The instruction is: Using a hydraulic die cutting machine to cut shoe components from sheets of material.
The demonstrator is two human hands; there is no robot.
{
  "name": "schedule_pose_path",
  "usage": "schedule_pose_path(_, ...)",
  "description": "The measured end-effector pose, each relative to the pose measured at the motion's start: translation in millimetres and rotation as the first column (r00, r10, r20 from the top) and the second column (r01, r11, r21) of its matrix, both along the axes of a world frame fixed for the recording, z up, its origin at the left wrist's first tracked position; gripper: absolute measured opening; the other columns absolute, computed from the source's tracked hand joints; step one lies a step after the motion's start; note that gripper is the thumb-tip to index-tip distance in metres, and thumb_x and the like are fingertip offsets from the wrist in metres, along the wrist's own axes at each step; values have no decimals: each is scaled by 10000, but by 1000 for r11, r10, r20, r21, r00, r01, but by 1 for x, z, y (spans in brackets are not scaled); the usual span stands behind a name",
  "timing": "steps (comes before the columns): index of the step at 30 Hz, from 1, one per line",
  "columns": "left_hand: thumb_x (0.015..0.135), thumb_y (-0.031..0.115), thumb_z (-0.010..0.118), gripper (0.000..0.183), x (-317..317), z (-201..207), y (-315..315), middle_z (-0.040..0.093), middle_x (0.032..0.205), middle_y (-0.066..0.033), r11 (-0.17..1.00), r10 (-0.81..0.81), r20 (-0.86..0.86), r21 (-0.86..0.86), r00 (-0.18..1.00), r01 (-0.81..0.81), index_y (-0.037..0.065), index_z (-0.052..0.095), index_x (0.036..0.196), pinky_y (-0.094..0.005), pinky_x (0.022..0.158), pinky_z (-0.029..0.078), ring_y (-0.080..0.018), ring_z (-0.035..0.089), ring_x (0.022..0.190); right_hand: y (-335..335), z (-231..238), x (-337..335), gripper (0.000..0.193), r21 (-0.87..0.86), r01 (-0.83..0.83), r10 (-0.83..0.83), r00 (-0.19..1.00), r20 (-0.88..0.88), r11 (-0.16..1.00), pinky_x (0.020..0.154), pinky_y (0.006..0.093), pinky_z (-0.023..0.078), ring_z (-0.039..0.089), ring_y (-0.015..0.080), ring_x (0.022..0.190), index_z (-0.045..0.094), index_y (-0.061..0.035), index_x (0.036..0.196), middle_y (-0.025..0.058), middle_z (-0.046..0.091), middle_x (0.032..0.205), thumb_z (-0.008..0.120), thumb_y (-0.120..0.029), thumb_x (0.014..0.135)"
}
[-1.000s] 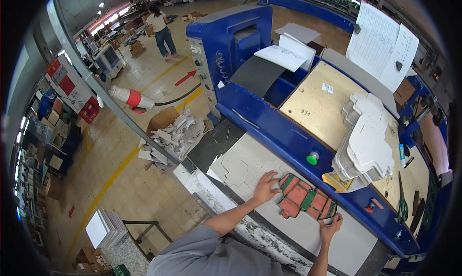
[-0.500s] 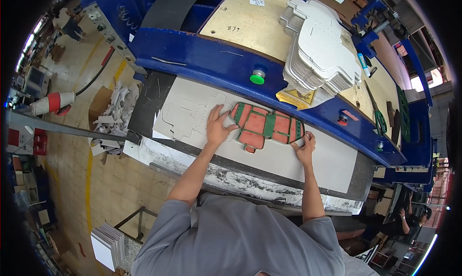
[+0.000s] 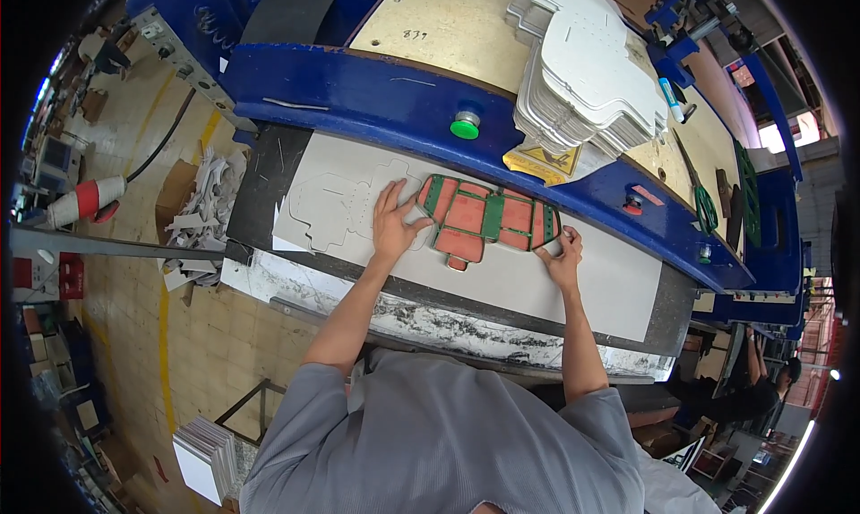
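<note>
A steel-rule cutting die, green with red-pink foam panels, lies on a grey cardboard sheet. My left hand is at the die's left end, fingers spread over the sheet and thumb beside the die's edge. Holding the die's right end, my right hand has its thumb and fingers closed around the edge. Left of my left hand, the sheet bears a cut outline of a similar stepped shape with rows of small holes.
A blue press beam with a green push button stands beyond the sheet. Upon its wooden board rests a stack of cut white boards, near scissors and a marker. Scraps fill a carton at the left.
The view has shifted slightly, so the scene sits a little higher and further left. Both hands stay at the die's two ends, and the die keeps its place beside the cut outline.
</note>
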State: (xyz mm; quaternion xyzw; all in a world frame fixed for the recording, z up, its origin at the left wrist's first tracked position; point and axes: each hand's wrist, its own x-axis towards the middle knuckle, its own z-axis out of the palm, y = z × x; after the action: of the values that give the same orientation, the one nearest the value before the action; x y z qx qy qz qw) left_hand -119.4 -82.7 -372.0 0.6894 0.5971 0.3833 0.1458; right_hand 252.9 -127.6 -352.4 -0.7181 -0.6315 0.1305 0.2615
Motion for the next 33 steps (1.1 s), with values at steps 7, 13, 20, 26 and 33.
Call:
schedule_pose_path(7,604,337,814,559,0,1,-1,463,1383,-62,1000,1,-24,10,1000,-1,81,688,1085,-431,1056,320,-317,359,1306,-3,-7,4,608,21,-14,17,993,-119,1000,977,413,322,421,270,1115,644,-155,1155,88,421,1305,865,-286,604)
schedule_pose_path(13,614,356,805,567,-1,1,0,469,1380,-56,1000,0,-13,-3,1000,0,87,682,1099,-434,1053,322,-313,361,1306,-1,-9,6,606,19,-31,33,994,-103,999,983,412,302,414,259,1110,637,-141,1156,78,410,1314,861,-263,606)
schedule_pose_path(20,648,347,787,597,5,2,4,471,1379,-62,998,-61,-77,9,995,62,85,641,1164,-448,1060,312,-324,381,1291,-4,1,4,670,-2,-2,2,1000,-12,1000,981,413,291,409,266,1115,591,-150,1216,82,407,1319,850,-258,608)
schedule_pose_path(26,719,260,766,582,-6,5,-7,428,1377,-182,999,-48,-27,-18,999,47,11,579,1211,-439,1047,336,-370,388,1269,-11,9,12,607,40,-49,49,999,15,998,912,378,365,452,255,1089,560,-114,1242,77,437,1303,791,-227,692)
schedule_pose_path(33,845,159,649,363,-15,46,-83,525,1224,-194,991,-60,-33,-120,998,56,17,586,1173,-429,956,398,-369,479,1123,-18,14,144,428,162,924,-545,339,-767,347,882,313,437,553,190,991,548,43,1205,118,599,1119,460,-311,981)
